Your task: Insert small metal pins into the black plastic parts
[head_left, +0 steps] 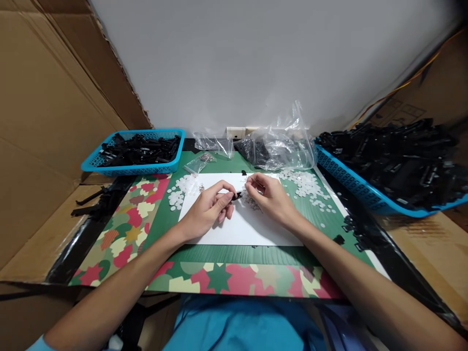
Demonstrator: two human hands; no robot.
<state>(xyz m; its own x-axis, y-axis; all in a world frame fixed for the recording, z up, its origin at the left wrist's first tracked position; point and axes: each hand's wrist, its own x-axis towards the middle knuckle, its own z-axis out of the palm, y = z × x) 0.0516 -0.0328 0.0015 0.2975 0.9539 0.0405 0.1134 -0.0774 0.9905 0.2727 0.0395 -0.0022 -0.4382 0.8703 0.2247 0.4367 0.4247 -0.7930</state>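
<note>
Above a white sheet of paper [241, 229], my left hand [214, 204] pinches a small black plastic part [237, 196] between thumb and fingers. Close on its right, my right hand [268, 195] has thumb and fingertips drawn together; whatever sits between them is too small to make out. Tiny metal pieces [253, 203] lie on the paper under the right hand. White translucent discs [305, 184] are spread to the right of the sheet, and more white discs [178, 192] lie at its left. A small black piece [243, 172] rests at the paper's far edge.
A blue basket [142, 170] of black parts stands at back left, a larger blue basket [380, 202] heaped with black parts at right. Clear plastic bags [281, 146] lie along the wall. Loose black parts [91, 202] rest left; black clips [354, 234] lie near the right edge.
</note>
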